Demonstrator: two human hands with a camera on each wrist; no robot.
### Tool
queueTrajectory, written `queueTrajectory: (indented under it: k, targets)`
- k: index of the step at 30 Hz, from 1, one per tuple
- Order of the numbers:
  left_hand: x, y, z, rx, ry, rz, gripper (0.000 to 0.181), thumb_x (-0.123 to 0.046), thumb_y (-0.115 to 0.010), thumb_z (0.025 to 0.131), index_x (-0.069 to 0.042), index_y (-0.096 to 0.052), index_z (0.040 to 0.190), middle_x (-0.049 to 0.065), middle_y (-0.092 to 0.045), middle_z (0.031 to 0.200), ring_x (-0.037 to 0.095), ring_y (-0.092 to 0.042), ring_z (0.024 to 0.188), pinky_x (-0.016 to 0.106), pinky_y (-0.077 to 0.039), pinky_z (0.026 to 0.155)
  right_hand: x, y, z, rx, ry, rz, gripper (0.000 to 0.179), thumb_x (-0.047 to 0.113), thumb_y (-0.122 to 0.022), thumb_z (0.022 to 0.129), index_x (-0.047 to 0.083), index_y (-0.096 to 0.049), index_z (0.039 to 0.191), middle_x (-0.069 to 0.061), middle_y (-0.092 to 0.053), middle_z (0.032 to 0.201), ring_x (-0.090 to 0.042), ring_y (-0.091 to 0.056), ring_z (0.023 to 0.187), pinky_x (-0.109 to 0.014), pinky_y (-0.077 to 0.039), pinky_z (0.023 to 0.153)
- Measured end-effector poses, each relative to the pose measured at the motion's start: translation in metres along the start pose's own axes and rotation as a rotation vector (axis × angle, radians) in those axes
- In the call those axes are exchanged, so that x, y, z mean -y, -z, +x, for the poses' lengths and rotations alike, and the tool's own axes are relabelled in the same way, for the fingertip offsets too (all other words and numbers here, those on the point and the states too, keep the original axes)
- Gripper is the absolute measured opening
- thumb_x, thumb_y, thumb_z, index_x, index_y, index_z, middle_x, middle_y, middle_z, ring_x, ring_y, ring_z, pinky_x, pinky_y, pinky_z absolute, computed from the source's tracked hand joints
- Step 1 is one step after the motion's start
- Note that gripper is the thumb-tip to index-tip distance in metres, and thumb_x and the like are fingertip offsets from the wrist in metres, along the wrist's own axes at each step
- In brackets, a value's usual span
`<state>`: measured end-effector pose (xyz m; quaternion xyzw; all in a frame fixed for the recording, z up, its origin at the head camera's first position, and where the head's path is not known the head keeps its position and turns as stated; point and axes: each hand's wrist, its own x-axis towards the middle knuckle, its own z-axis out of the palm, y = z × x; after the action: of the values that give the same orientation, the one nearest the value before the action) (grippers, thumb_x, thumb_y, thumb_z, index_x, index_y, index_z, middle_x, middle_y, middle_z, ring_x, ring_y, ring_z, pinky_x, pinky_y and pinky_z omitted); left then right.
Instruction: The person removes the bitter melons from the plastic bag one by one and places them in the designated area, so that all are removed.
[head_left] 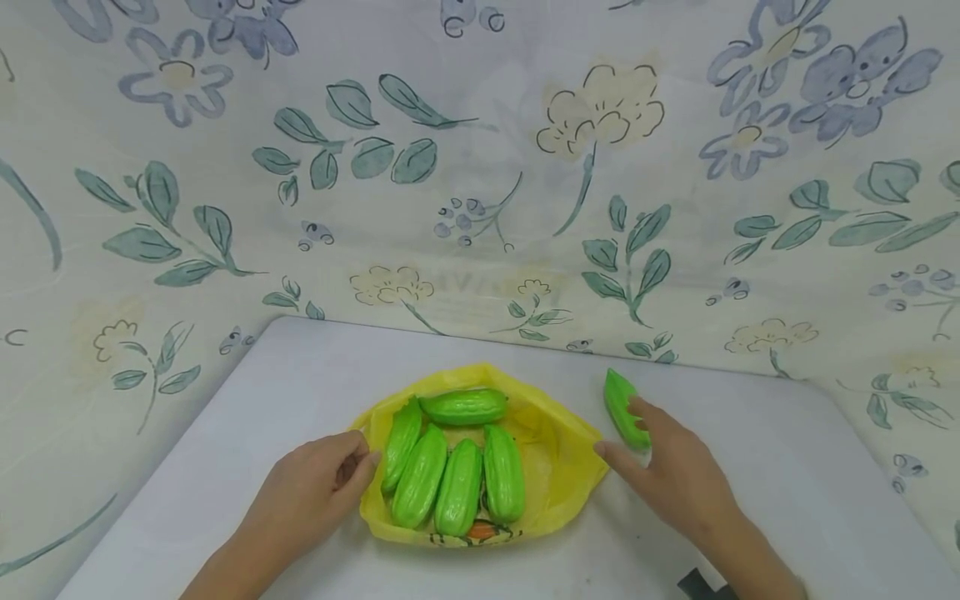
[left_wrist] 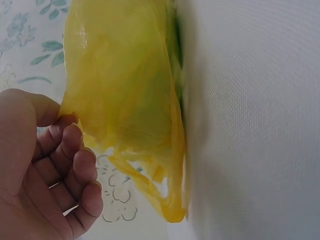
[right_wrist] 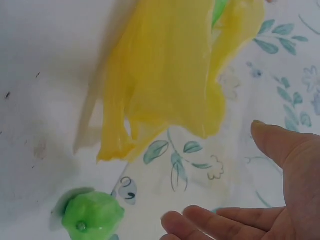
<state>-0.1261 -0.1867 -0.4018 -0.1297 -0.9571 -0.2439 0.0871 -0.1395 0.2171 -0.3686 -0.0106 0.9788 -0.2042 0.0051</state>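
Observation:
A yellow plastic bag (head_left: pixel 562 508) lies wide open on the table, holding several bright green ridged gourds (head_left: pixel 420 479). My left hand (head_left: pixel 318 483) is at the bag's left side. In the left wrist view, thumb and forefinger of that hand (left_wrist: pixel 45 165) pinch the rim of the bag (left_wrist: pixel 120 75). Another green gourd (head_left: pixel 618 400) lies outside, to the right of the bag. Over its near end hovers my right hand (head_left: pixel 675 467), fingers spread and nothing held. The right wrist view shows a gap between this hand (right_wrist: pixel 300 185) and the gourd (right_wrist: pixel 92 217).
The white table (head_left: pixel 315 367) backs onto a flower-printed cloth (head_left: pixel 480 192), which also rises at both sides. A small black piece (head_left: pixel 701 586) lies at the front right, partly cut off by the frame and close to the right forearm.

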Motion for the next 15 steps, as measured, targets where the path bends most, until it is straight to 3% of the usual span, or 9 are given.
queueTrajectory:
  k: [6, 12, 15]
  targets:
    - [0.0, 0.001, 0.0, -0.004, -0.005, -0.004, 0.03, -0.02, -0.07, 0.099, -0.023, -0.05, 0.077, -0.012, -0.042, 0.064, 0.006, -0.04, 0.06, 0.026, -0.036, 0.055, 0.013, -0.002, -0.007, -0.01, 0.053, -0.004, 0.087, 0.062, -0.07, 0.093, 0.003, -0.048, 0.152, -0.021, -0.053, 0.151, -0.043, -0.05, 0.139, -0.062, -0.042, 0.109]
    - [-0.001, 0.002, -0.001, 0.0, -0.001, -0.008, 0.03, -0.02, -0.07, 0.099, -0.023, -0.05, 0.077, -0.013, -0.043, 0.064, 0.006, -0.04, 0.059, 0.026, -0.036, 0.055, 0.024, -0.004, -0.015, -0.057, 0.165, 0.019, 0.073, 0.05, -0.076, 0.094, 0.006, -0.054, 0.148, -0.015, -0.061, 0.143, -0.035, -0.061, 0.126, -0.057, -0.049, 0.103]
    - [-0.001, 0.001, 0.0, 0.001, -0.001, -0.005, 0.03, -0.019, -0.071, 0.099, -0.023, -0.05, 0.077, -0.013, -0.043, 0.064, 0.006, -0.041, 0.059, 0.026, -0.037, 0.055, 0.03, -0.005, -0.016, -0.048, 0.173, 0.018, 0.07, 0.049, -0.076, 0.094, 0.008, -0.055, 0.147, -0.011, -0.063, 0.141, -0.032, -0.063, 0.123, -0.056, -0.051, 0.101]
